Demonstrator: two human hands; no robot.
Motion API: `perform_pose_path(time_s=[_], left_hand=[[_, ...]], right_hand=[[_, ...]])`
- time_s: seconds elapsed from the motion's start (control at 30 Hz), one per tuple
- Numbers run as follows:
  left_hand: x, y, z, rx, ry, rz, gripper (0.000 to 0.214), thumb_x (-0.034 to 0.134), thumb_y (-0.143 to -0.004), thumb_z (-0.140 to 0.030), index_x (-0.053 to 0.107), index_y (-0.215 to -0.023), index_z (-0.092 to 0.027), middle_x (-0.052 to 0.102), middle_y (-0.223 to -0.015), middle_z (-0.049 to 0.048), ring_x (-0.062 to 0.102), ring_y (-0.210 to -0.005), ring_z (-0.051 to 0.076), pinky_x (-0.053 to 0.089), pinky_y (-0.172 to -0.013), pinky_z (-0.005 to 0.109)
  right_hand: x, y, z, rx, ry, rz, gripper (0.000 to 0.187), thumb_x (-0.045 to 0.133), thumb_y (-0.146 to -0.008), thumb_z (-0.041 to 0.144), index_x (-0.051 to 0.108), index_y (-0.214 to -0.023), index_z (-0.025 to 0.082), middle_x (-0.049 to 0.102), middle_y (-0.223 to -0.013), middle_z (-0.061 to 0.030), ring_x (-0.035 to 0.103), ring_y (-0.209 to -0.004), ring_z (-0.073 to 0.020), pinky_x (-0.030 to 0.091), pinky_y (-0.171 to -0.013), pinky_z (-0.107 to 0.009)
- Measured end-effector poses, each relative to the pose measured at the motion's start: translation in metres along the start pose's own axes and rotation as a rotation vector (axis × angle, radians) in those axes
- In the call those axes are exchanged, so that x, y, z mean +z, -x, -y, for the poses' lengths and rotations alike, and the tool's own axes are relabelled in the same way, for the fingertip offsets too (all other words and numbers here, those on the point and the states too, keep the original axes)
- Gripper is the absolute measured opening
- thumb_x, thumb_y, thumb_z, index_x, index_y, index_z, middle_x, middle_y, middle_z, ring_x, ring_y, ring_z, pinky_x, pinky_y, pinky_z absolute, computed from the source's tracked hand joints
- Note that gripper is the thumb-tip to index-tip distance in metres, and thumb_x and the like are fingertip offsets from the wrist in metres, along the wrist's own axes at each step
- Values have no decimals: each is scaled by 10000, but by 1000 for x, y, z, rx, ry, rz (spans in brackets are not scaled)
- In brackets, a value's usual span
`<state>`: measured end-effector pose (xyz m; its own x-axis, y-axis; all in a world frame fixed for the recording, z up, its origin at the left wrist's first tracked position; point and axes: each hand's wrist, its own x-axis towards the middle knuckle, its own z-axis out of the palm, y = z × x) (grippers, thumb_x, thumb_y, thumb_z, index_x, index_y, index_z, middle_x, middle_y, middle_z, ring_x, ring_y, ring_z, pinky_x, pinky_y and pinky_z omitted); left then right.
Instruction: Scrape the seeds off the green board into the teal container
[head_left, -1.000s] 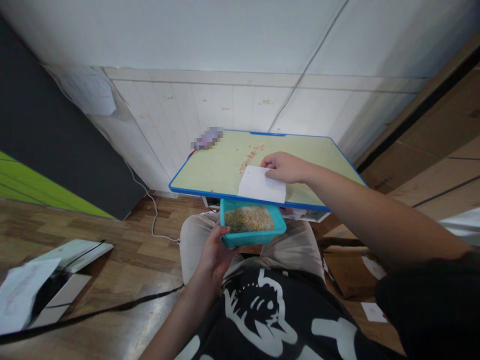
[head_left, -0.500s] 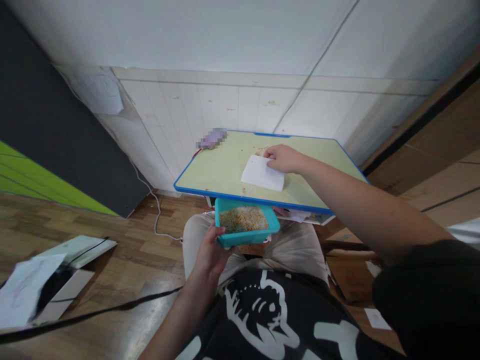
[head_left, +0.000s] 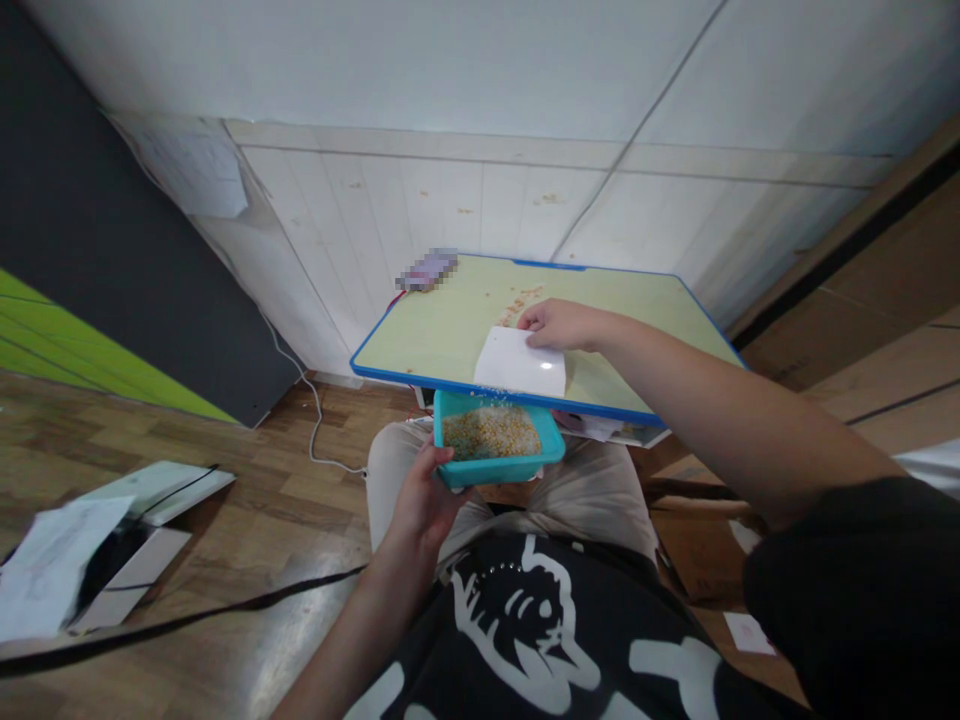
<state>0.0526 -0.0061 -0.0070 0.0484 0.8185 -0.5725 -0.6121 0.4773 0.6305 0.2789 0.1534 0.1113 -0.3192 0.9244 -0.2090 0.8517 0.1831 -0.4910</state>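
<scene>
My left hand [head_left: 422, 498] grips the near left corner of a teal plastic tray [head_left: 498, 462] full of yellow grains [head_left: 491, 432], holding it just under the front edge of a small blue-rimmed table [head_left: 420, 377]. My right hand [head_left: 559, 324] pinches a white card [head_left: 520, 364] whose lower edge rests on the tabletop at the front rim, right above the tray. A few grains are dropping off the rim into the tray. A thin trail of grains [head_left: 521, 303] lies on the tabletop behind the card.
A blurred small object [head_left: 427, 270] sits at the table's back left corner. Wall panels stand behind the table. A white cable [head_left: 307, 420] runs down to the wooden floor. Papers and a flat white box [head_left: 97, 540] lie at the left, cardboard [head_left: 697, 550] at the right.
The card went back to the trail of grains, then came forward again to the front rim, and grains now fall into the tray. The tray stayed under the edge.
</scene>
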Motion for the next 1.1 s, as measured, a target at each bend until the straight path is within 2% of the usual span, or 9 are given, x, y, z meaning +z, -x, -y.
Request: perform_pose_path(time_s=[0.2, 0.4, 0.57, 0.73, 0.87, 0.97, 1.1], left_hand=[[-1, -1, 0, 2, -3, -5, 467, 667, -627, -236, 641, -1093, -239, 714, -1062, 66, 646, -844, 223, 493, -677, 335], [1, 0, -1, -1, 5, -7, 484, 674, -594, -232, 646, -1078, -241, 719, -1033, 61, 648, -829, 224, 489, -680, 338], [-2, 1, -3, 3, 25, -6, 456, 676, -605, -219, 653, -1059, -245, 725, -1065, 63, 661, -892, 238, 514, -709, 353], [-9, 0, -8, 8, 31, -46, 414, 654, -625, -210, 670, -1036, -256, 724, -1039, 56, 644, -857, 221, 492, -665, 332], [-12, 0, -13, 32, 28, -112, 360, 642, -633, -211, 658, -991, -249, 711, -997, 53, 627, -808, 210, 481, -646, 333], [-13, 2, -16, 49, 44, -144, 343, 643, -628, -203, 648, -968, -247, 701, -958, 43, 619, -781, 202, 483, -650, 333], [-18, 2, -16, 62, 57, -130, 373, 659, -627, -200, 653, -996, -252, 705, -981, 43, 635, -815, 210, 494, -671, 339]], right_hand=[[0, 2, -4, 14, -36, -8, 275, 638, -726, 105, 732, -978, 164, 744, -885, -52, 643, -815, -184, 456, -670, -263], [-2, 8, -3, -50, -101, 15, 234, 635, -751, 120, 712, -965, 173, 725, -819, -41, 635, -752, -179, 465, -667, -278], [-12, 4, 7, -156, -72, -134, 288, 618, -764, 101, 683, -1035, 170, 712, -865, -38, 614, -759, -168, 454, -692, -284], [-14, -11, 36, -386, 35, -269, 232, 620, -801, 104, 667, -1021, 162, 683, -876, -19, 564, -761, -146, 399, -700, -271], [1, -28, 73, -581, 146, -326, 172, 600, -817, 85, 682, -947, 161, 688, -885, -22, 562, -825, -154, 367, -741, -280], [18, -40, 98, -683, 254, -294, 180, 571, -826, 65, 699, -903, 167, 716, -910, -41, 589, -880, -172, 354, -764, -292], [37, -49, 109, -679, 379, -210, 211, 569, -831, 50, 722, -884, 186, 760, -967, -57, 625, -901, -177, 356, -746, -296]])
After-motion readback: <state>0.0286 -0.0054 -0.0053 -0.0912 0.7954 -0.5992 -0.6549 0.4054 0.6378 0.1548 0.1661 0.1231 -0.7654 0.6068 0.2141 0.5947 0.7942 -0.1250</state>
